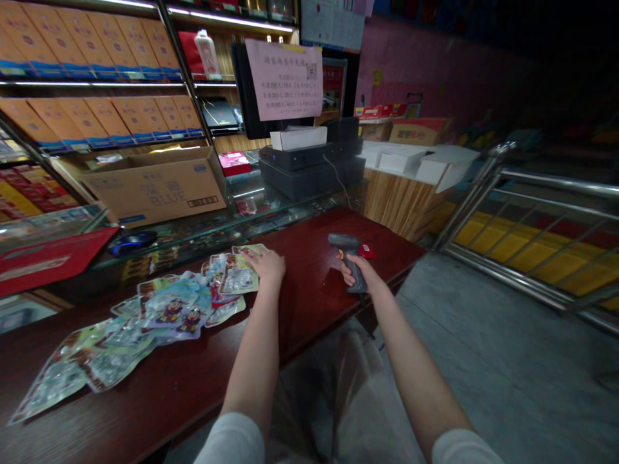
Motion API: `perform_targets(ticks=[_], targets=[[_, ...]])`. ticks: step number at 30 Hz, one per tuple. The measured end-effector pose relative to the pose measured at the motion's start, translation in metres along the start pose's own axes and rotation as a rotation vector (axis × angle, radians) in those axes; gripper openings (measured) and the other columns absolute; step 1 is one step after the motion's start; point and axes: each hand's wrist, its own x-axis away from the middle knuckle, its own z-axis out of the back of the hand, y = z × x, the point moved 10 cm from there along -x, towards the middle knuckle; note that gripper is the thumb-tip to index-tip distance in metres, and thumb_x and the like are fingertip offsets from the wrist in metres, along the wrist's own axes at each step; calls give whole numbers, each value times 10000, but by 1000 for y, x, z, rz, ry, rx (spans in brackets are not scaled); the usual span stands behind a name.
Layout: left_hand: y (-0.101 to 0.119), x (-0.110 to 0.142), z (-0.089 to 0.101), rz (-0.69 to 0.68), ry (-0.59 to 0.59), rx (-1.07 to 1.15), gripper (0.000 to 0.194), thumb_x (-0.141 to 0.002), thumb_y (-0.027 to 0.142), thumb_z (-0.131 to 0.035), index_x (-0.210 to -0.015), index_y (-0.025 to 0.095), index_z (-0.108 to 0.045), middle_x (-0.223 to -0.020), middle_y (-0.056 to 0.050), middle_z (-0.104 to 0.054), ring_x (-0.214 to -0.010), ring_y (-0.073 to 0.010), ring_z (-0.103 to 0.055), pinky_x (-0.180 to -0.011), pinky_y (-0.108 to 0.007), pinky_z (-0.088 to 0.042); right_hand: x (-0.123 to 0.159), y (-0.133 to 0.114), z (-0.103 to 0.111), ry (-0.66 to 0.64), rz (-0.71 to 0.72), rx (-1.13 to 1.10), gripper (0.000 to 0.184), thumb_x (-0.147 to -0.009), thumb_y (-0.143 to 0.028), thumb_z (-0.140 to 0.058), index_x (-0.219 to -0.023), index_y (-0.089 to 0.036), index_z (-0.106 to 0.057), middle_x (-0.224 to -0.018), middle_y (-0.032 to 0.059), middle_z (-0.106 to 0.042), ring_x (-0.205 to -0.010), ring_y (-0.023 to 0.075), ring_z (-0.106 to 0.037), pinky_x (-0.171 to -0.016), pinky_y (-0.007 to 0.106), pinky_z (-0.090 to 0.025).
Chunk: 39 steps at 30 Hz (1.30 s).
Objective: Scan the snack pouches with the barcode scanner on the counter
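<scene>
My right hand is wrapped round the handle of a dark grey barcode scanner, which is held upright over the dark red wooden table with its head towards the left. The fingers of my left hand are stretched out and lie on the upper edge of a clear-windowed plastic packet. That packet is at the right end of a loose, overlapping heap of several packets, some with cartoon figures printed on them. Beyond the scanner lies a small red packet.
Behind the table runs a glass counter with a cardboard box, a computer mouse and a black machine below a screen bearing a paper sign. Orange boxes fill the left shelves. A metal railing stands at right.
</scene>
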Motion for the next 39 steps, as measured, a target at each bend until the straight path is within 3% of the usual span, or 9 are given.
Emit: perform_targets(ticks=[3,8,14,17,20,24,28,34,39], targets=[[-10,1,14,71,68,14,451,-876,264,-504,-1251,98,-691,-1419,-265,-544,-1380,-550,-361,-1070,-822,-70,0,0,2,11,7,-6,341,-826,-458,-665,-997,-194,-534,-532,-91,-499,-334,76,-383,-353,215,-326],[-23,5,32,174,127,25,429,-857,149,-429,-1145,63,-735,-1279,-283,-618,-1262,-551,-475,-1006,-874,-91,0,0,2,21,5,-26,336,-822,-452,-668,-997,-198,-536,-531,-96,-491,-337,74,-379,-353,209,-320],[-19,10,45,101,220,53,376,-869,159,-434,-1050,60,-747,-1192,-280,-646,-1255,-515,-488,-1023,-862,-95,5,-12,4,34,48,-135,287,-808,-441,-679,-846,-208,-514,-524,-89,-459,-340,56,-324,-344,190,-324],[8,17,48,-30,283,90,360,-883,193,-447,-1087,67,-716,-1209,-264,-642,-1345,-487,-421,-1069,-829,-79,11,-26,16,94,161,-238,250,-835,-422,-646,-838,-211,-510,-527,-94,-422,-348,48,-306,-346,168,-320],[53,29,45,-247,283,181,323,-917,244,-457,-1121,141,-685,-1256,-203,-641,-1418,-414,-372,-1127,-776,-25,17,-36,27,149,227,-281,223,-846,-405,-628,-875,-208,-528,-528,-97,-408,-348,47,-308,-348,160,-326],[110,44,30,-507,143,341,271,-950,278,-474,-1155,207,-637,-1301,-136,-630,-1380,-318,-449,-1177,-708,3,23,-42,43,195,211,-238,214,-844,-392,-626,-929,-209,-558,-521,-95,-424,-346,58,-342,-348,173,-341],[158,56,17,-687,-43,432,340,-951,283,-491,-1278,209,-548,-1392,-119,-572,-1316,-259,-518,-1211,-627,-127,31,-52,62,255,207,-198,228,-831,-393,-641,-949,-211,-573,-520,-91,-450,-348,66,-367,-348,181,-352],[210,57,-4,-723,-167,412,526,-955,331,-482,-1449,164,-411,-1492,-159,-494,-1379,-268,-455,-1194,-511,-255,36,-54,78,316,237,-234,248,-825,-403,-638,-956,-204,-570,-508,-98,-444,-340,56,-348,-342,167,-343],[220,48,-29,-614,-165,307,685,-948,476,-487,-1518,127,-333,-1480,-223,-470,-1364,-339,-441,-1107,-504,-346,34,-49,76,278,198,-240,227,-842,-407,-634,-937,-217,-554,-518,-92,-444,-348,58,-356,-350,171,-353]])
